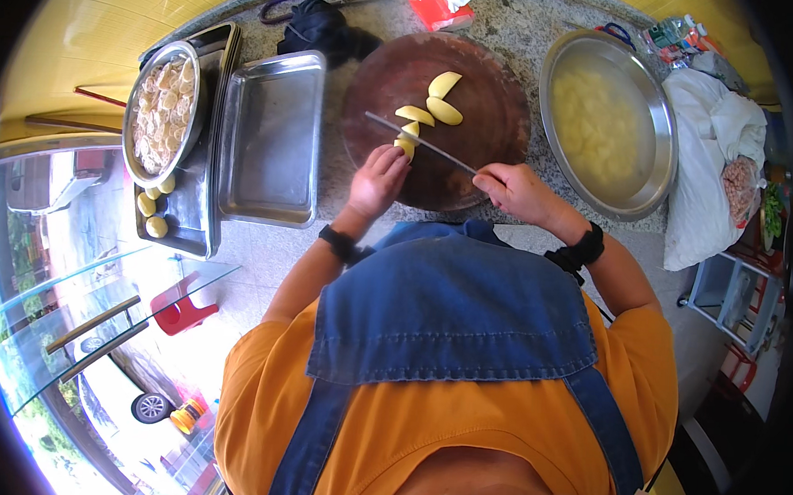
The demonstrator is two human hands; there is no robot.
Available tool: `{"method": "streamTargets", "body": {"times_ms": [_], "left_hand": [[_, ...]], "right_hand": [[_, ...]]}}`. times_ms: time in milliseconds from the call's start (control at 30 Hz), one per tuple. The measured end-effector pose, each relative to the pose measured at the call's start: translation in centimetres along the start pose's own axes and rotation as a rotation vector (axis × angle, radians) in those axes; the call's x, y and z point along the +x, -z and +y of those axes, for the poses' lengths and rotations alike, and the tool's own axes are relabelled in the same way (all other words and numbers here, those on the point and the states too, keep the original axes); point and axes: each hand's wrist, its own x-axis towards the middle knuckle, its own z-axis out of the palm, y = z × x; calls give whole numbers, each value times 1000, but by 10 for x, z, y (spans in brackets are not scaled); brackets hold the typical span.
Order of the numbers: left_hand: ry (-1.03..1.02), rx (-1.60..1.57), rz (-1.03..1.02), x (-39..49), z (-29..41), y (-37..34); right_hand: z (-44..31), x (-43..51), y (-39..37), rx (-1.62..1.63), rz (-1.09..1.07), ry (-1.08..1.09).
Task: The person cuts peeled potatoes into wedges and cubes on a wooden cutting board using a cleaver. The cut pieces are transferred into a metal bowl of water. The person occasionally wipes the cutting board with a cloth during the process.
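Note:
A round wooden chopping block (378, 67) lies in front of me. My right hand (515, 191) grips the handle of a knife (434, 146), its blade reaching left across a peeled potato piece. Just below the blade, the fingers of my left hand (377, 180) press on the near part of that potato (405, 147). Beyond the blade lies a cut potato wedge (414, 115), and farther up are two larger potato pieces (444, 110), (444, 84).
On the right stands a metal basin (663, 146) of potato chunks in cloudy water, beside a white plastic bag (699, 148). Left are an unfilled metal tray (311, 144), stacked trays (205, 229) with whole potatoes (156, 226), and a bowl of sliced lotus root (163, 114). A red tissue pack (437, 10) sits behind.

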Motion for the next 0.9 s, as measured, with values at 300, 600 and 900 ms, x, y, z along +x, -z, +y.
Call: {"method": "streamTargets", "body": {"times_ms": [300, 600, 900], "left_hand": [[-30, 10, 13, -8, -6, -3], [-51, -115, -29, -6, -20, 1], [-104, -140, -104, 77, -63, -7]], "right_hand": [[13, -10, -3, -210, -12, 127], [44, 6, 3, 336, -63, -191], [50, -34, 37, 321, 65, -89]]}}
